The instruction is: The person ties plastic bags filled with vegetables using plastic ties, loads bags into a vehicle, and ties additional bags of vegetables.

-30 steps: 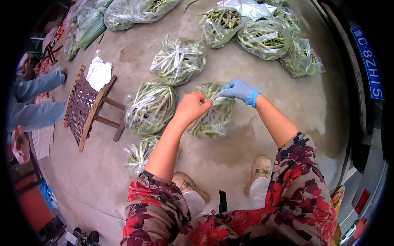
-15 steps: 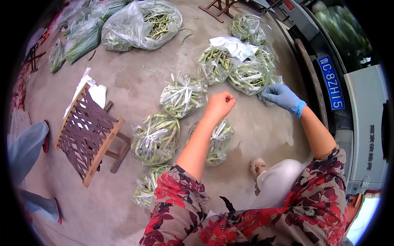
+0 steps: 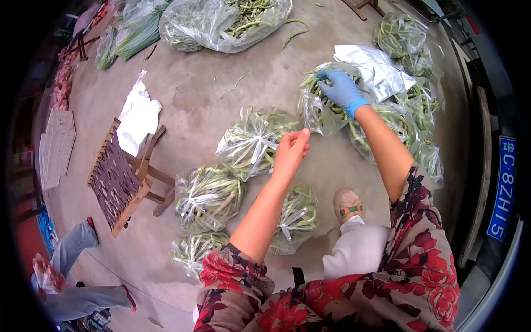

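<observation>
My right hand [image 3: 340, 91], in a blue glove, rests on the green beans [image 3: 316, 105] at the mouth of an open clear plastic bag, fingers bent around some of them. My bare left hand [image 3: 292, 154] hovers nearer to me, thumb and fingers pinched together; anything between them is too small to make out. Just left of it on the floor sits a knotted bag of green beans [image 3: 254, 143]. More tied bean bags stand nearby: one bag [image 3: 207, 196] to the left, another bag [image 3: 296, 218] below my left forearm. A white plastic sheet [image 3: 373, 72] lies over the bags beside my right hand.
A folding stool [image 3: 119, 177] with woven straps stands at left, a white plastic bag [image 3: 138, 119] beside it. A big bag of beans [image 3: 227, 25] lies farther back. A vehicle with a blue plate [image 3: 502, 188] borders the right. Another person's legs [image 3: 80, 249] show at lower left.
My right hand has moved left and up, from the small bag at the right onto the beans in the open bag. My left hand stays close by, still pinched. The view has shifted.
</observation>
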